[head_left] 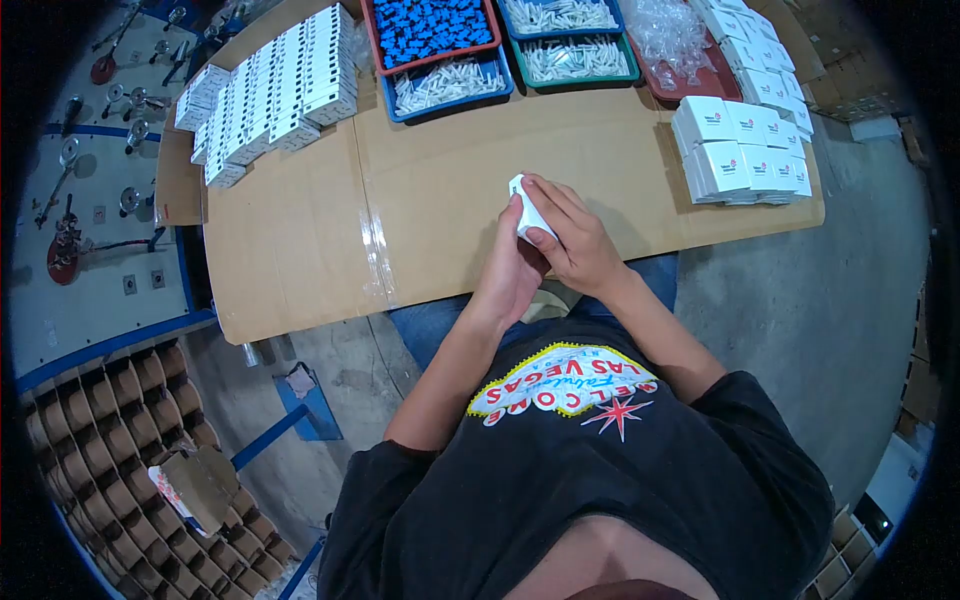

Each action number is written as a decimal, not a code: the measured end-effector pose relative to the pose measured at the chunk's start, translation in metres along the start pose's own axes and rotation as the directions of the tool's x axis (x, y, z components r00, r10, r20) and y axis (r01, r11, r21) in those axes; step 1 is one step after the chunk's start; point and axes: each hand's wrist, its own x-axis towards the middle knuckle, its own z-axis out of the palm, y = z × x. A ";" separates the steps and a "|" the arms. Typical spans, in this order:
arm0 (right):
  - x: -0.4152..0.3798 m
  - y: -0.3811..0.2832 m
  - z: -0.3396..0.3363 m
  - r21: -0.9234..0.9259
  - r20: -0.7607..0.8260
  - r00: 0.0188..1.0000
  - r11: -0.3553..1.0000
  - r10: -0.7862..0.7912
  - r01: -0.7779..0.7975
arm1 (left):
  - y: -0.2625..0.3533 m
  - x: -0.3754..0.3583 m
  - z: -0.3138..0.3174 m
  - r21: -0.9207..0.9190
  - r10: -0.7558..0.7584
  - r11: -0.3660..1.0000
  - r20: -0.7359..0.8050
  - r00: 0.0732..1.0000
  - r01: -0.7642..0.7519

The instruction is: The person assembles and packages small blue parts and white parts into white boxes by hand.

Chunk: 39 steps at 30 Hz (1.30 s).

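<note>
White cardboard, a small folded box (527,212), sits between both hands just above the near edge of the brown cardboard-covered table (440,170). The left hand (513,272) cups it from below, closed around it; the right hand (572,232) pinches its top with the fingers together. It is perhaps half closed, the view is too small to tell. If the grip turns loose, the box may slip off the edge, or a hard squeeze may crease it.
</note>
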 end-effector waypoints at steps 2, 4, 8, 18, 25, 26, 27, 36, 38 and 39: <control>-0.002 0.003 0.000 0.124 -0.016 0.998 0.990 0.064 -0.061 | -0.002 0.001 0.000 0.001 0.023 1.000 0.002 1.000 -0.023; 0.002 0.001 -0.005 0.125 0.001 0.998 0.990 0.069 -0.068 | -0.002 0.001 0.001 0.004 0.048 0.999 0.005 0.999 -0.048; 0.002 0.001 -0.008 0.149 0.050 0.994 0.984 0.095 -0.102 | 0.000 -0.003 0.007 -0.043 0.032 0.999 0.017 0.999 -0.031; 0.004 -0.005 -0.017 0.388 0.097 0.974 0.893 0.207 -0.228 | 0.003 -0.001 0.003 0.230 0.402 0.897 -0.067 0.913 -0.377; 0.003 -0.008 -0.023 0.564 0.251 0.922 0.729 0.296 -0.387 | 0.009 0.002 -0.019 0.316 0.509 0.795 0.115 0.853 -0.517; 0.004 -0.009 -0.024 0.607 0.251 0.919 0.690 0.305 -0.395 | 0.007 0.002 -0.020 0.341 0.522 0.775 0.128 0.843 -0.532; 0.005 -0.008 -0.025 0.607 0.251 0.921 0.692 0.299 -0.391 | 0.007 0.002 -0.019 0.366 0.534 0.754 0.142 0.833 -0.546; 0.018 -0.006 -0.034 0.657 0.304 0.859 0.562 0.413 -0.502 | 0.008 -0.001 -0.014 0.612 0.610 0.433 0.342 0.715 -0.662; 0.022 -0.006 -0.037 0.621 0.367 0.799 0.513 0.477 -0.592 | 0.009 0.000 -0.017 0.673 0.592 0.332 0.397 0.701 -0.661; 0.022 -0.005 -0.037 0.621 0.363 0.800 0.516 0.478 -0.590 | 0.011 0.001 -0.015 0.722 0.572 0.221 0.449 0.687 -0.656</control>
